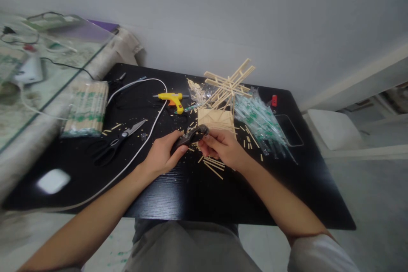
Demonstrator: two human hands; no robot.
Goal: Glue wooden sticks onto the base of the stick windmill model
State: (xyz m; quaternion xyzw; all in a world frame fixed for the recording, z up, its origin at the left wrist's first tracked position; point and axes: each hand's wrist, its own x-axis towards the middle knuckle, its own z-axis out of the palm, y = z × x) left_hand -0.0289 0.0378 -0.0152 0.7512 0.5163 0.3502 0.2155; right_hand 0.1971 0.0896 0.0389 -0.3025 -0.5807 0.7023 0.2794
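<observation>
The dark hand tool (186, 138) was above the near-middle part of the black table (153, 204), slanting from the left hand (164, 152) toward the right hand (223, 146). The left fingers were wrapped around its handle, thumb along the near side, a grip that seemed meant to steady it. The right hand was partly curled, fingertips drawn together at the tool's head; whether they pinched a stick or the tool itself, I could not tell. Holding both hands so close probably gave fine control.

Just below, loose sticks (214, 165) fanned out on the tabletop, within easy reach. Beyond the hands was a pale wooden panel (216, 117), and above it, toward the wall, a crossed stick frame (231, 83), perhaps set far back to leave room for working.

To the left lay the yellow glue gun (174, 97), its nozzle pointing left, away from the hands, and nearer, the black-handled scissors (123, 138). A white cable (155, 123) curved between scissors and hands. Farther left was a wrapped stick bundle (84, 108); to the right, clear plastic packaging (256, 119) with green print.
</observation>
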